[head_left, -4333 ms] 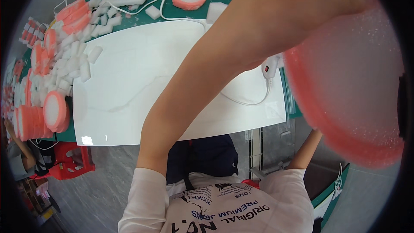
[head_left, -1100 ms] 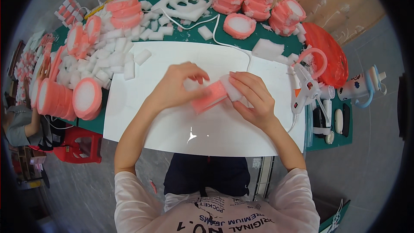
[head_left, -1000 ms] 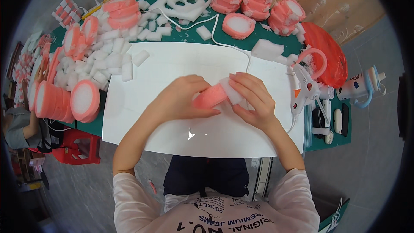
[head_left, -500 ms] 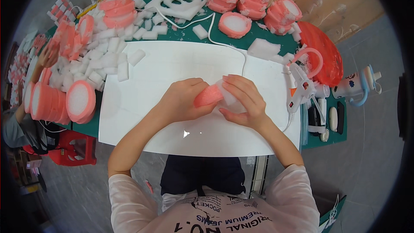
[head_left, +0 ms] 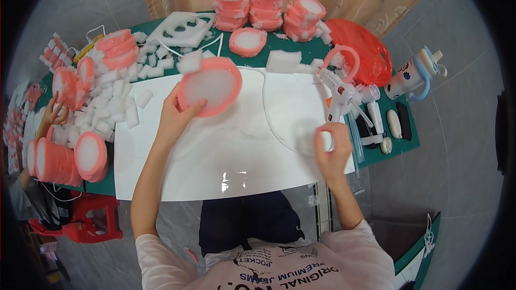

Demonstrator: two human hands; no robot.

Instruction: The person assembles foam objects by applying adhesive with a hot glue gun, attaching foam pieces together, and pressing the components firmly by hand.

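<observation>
My left hand [head_left: 181, 111] grips a round foam disc [head_left: 210, 90] with a pink rim and white centre, thumb on its face, tilted above the white board. At the disc's upper left edge sits a white foam chunk [head_left: 189, 62]. My right hand [head_left: 333, 153], partly smeared by motion, is closed over the board's right side. A small white piece [head_left: 326, 140] shows between its fingers; its kind is unclear. Just beyond that hand, a white glue gun [head_left: 339, 92] stands at the board's edge.
Pink-rimmed foam discs are stacked at the back [head_left: 267, 4] and left [head_left: 56, 162]. White foam blocks [head_left: 102, 107] lie heaped at left, near a co-worker's hand [head_left: 52, 114]. A red plastic bag [head_left: 363, 48] and a bottle [head_left: 411, 78] stand at right. A white cord [head_left: 267, 110] crosses the board [head_left: 242, 150].
The disc has moved left and away from me in my left hand, its face now turned up. My right hand has left it and moved right. The view has shifted.
</observation>
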